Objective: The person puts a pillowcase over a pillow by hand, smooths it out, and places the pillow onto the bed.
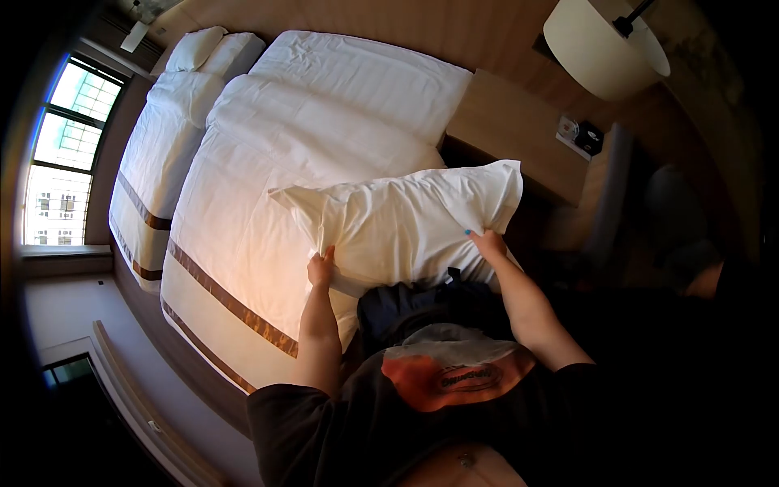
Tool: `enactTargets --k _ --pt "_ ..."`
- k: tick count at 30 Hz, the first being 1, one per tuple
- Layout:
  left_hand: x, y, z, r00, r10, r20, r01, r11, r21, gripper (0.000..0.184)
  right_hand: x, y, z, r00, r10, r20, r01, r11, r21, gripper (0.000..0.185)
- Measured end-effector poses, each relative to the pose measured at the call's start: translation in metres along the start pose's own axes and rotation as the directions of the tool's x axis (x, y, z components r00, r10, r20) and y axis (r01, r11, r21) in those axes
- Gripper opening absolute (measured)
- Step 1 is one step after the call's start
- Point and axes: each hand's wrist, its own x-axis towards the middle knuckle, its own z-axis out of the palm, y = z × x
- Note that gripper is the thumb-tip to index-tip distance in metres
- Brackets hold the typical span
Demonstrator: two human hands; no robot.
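A plump white pillow [406, 215] is held out in front of my body, over the near side of a bed [260, 235] with white bedding and brown stripes. My left hand [321, 266] grips the pillow's fabric near its left end, fingers closed. My right hand [488, 243] pinches the fabric toward the right end; a blue-green nail shows. The pillow's surface is creased between the hands, and its far corners stick out. Its lower edge is partly hidden near my waist.
A second bed [150, 178] with pillows [197, 49] stands by the window [69, 154]. At right are a wooden bedside table [503, 130], small items on a tray [579, 136], and a hanging lampshade [596, 49]. A wooden headboard wall [365, 24] runs behind the beds.
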Motion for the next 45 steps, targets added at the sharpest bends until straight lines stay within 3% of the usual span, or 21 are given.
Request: enactTargets --k 3,6,10,11,15,18,24,29,31,34,35,37,38,40,41,42,44,45 --pt "0.017 0.062 0.001 0.997 0.072 -0.002 -0.071 0.997 0.026 0.068 0.032 0.026 -0.020 0.999 0.017 0.030 -0.020 0.997 0.076 0.061" --pt "0.033 0.116 0.009 0.992 0.126 0.017 -0.127 0.991 0.050 0.067 0.071 0.049 -0.035 0.997 -0.031 -0.065 0.036 0.995 0.088 0.061" --pt "0.045 0.165 0.029 0.984 0.173 0.038 -0.173 0.985 0.013 0.067 0.093 0.034 -0.088 0.999 0.017 -0.035 -0.012 0.990 0.138 0.064" --pt "0.051 0.174 0.034 0.982 0.186 0.022 -0.186 0.982 -0.018 0.066 0.095 0.029 -0.098 0.992 -0.048 -0.121 0.064 0.990 0.126 0.065" --pt "0.080 0.217 0.033 0.982 0.178 0.069 -0.176 0.984 -0.042 0.065 0.136 0.025 -0.119 0.981 -0.134 -0.141 0.158 0.972 0.173 0.063" --pt "0.116 0.238 0.031 0.980 0.187 0.070 -0.185 0.982 -0.037 0.062 0.162 0.005 -0.121 0.989 -0.057 -0.138 0.078 0.984 0.157 0.064" --pt "0.237 0.313 0.026 0.966 0.253 0.045 -0.252 0.967 -0.027 0.058 0.259 -0.065 -0.128 0.953 -0.054 -0.299 0.127 0.966 0.227 0.057" --pt "0.365 0.386 -0.033 0.968 0.249 0.038 -0.250 0.967 0.039 0.054 0.323 -0.165 -0.138 0.969 0.004 -0.247 0.139 0.819 0.557 0.043" --pt "0.432 0.419 -0.069 0.961 0.276 0.009 -0.276 0.959 0.066 0.051 0.348 -0.215 -0.129 0.978 -0.038 -0.205 0.175 0.681 0.711 0.037" --pt "0.524 0.466 -0.132 0.926 0.370 -0.072 -0.360 0.924 0.127 0.049 0.382 -0.305 -0.109 0.999 -0.022 -0.048 0.052 0.543 0.838 0.038" --pt "0.545 0.482 -0.153 0.912 0.373 -0.170 -0.351 0.925 0.143 0.045 0.395 -0.334 -0.097 0.999 -0.049 -0.009 0.033 0.509 0.860 0.039" --pt "0.599 0.499 -0.171 0.755 0.482 -0.445 -0.394 0.876 0.279 0.029 0.434 -0.386 -0.070 0.983 -0.154 0.100 -0.015 0.474 0.880 0.045" --pt "0.619 0.503 -0.172 0.736 0.474 -0.483 -0.386 0.881 0.276 0.027 0.454 -0.406 -0.055 0.959 -0.224 0.174 -0.048 0.477 0.877 0.049" --pt "0.632 0.508 -0.155 0.734 0.509 -0.449 -0.457 0.860 0.228 0.036 0.489 -0.434 -0.027 0.873 -0.221 0.435 -0.192 0.663 0.723 0.059" --pt "0.639 0.500 -0.128 0.781 0.519 -0.348 -0.467 0.855 0.227 0.044 0.499 -0.440 -0.012 0.807 -0.195 0.558 -0.250 0.743 0.620 0.065" --pt "0.646 0.488 -0.095 0.817 0.522 -0.244 -0.477 0.850 0.224 0.052 0.500 -0.448 -0.001 0.791 -0.153 0.593 -0.240 0.813 0.530 0.068" --pt "0.623 0.476 -0.035 0.931 0.360 0.063 -0.363 0.890 0.275 0.068 0.492 -0.463 0.011 0.760 -0.059 0.647 -0.205 0.923 0.325 0.075" --pt "0.616 0.457 0.006 0.927 0.348 0.137 -0.371 0.903 0.216 0.075 0.486 -0.466 0.014 0.721 -0.041 0.692 -0.216 0.935 0.280 0.080"
